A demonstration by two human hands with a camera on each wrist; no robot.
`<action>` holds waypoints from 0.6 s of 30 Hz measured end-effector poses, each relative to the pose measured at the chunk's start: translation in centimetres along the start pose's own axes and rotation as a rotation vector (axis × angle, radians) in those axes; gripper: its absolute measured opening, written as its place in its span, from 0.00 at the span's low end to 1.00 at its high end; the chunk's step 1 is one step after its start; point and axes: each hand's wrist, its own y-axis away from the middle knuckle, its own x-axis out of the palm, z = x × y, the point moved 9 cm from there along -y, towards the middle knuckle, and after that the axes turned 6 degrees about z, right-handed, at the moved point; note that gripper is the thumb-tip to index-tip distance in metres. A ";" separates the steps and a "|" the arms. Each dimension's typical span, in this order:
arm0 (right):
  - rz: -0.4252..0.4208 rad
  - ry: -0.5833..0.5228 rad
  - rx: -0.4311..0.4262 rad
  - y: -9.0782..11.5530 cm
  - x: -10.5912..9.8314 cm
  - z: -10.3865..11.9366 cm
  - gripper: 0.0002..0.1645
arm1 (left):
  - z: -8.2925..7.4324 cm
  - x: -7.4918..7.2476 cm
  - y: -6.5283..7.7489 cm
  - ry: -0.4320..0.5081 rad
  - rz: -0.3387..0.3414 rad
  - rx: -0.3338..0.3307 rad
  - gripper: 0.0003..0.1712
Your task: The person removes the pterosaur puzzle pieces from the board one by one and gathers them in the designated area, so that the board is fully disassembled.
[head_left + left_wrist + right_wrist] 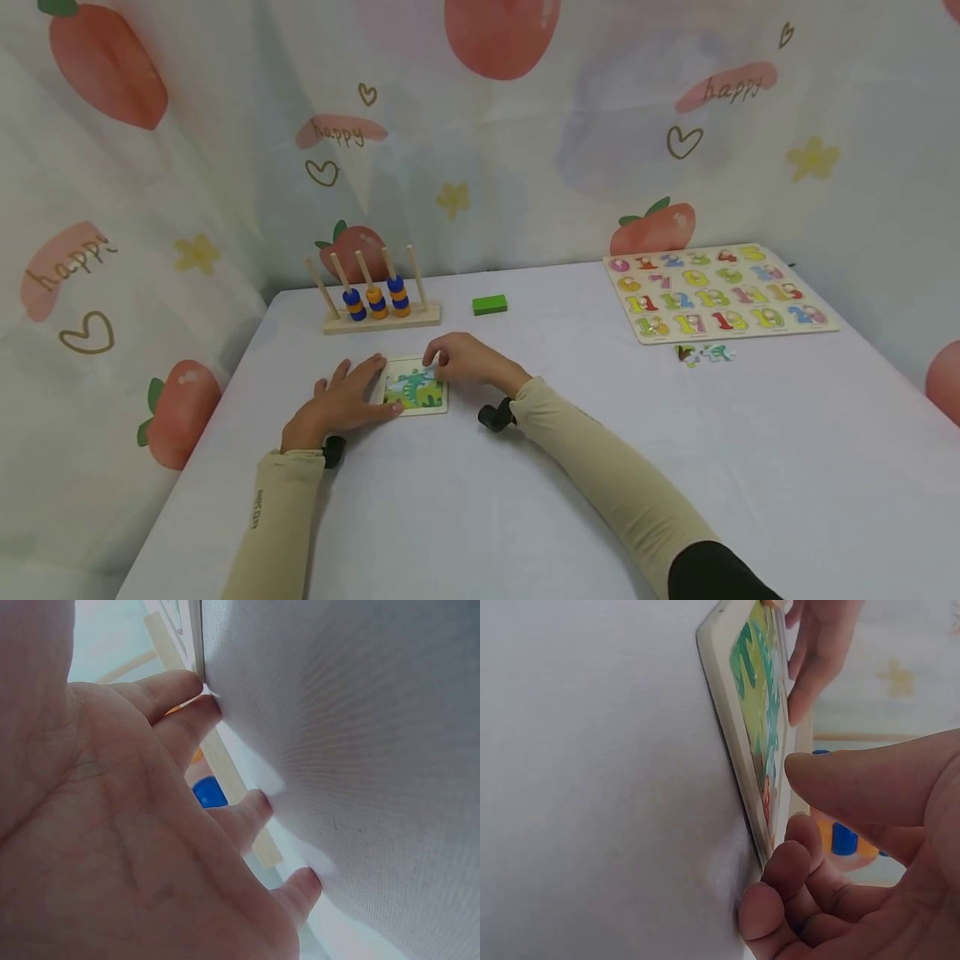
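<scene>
A small dinosaur jigsaw puzzle (414,389) in a pale wooden frame lies on the white table. My left hand (341,404) spreads along its left side, with the thumb at the lower edge and fingertips resting on the cloth in the left wrist view. At the upper right corner, my right hand (468,362) has its fingers curled against the frame. Seen from the right wrist, its thumb (855,780) overlaps the puzzle's edge, and the curled fingers (787,870) cover the corner. Part of the picture is hidden by this hand.
Behind the puzzle stands a wooden peg rack (382,321) with blue and orange rings. A green block (490,305) lies right of it. At the far right is a number board (720,292), with loose puzzle pieces (705,354) by its front edge. A printed curtain (525,167) hangs behind.
</scene>
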 end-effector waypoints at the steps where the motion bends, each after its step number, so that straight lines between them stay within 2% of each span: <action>1: 0.006 0.006 -0.002 -0.1 0.1 0.0 0.14 | 0.0 0.0 0.0 0.000 0.000 0.001 0.62; 12: 0.032 0.031 -0.011 -0.8 0.8 0.0 0.16 | 0.2 0.1 -0.4 0.007 0.008 0.009 0.62; 18: 0.025 0.048 0.025 -0.5 0.8 0.0 0.15 | 0.0 -0.1 -0.2 0.007 0.008 0.007 0.62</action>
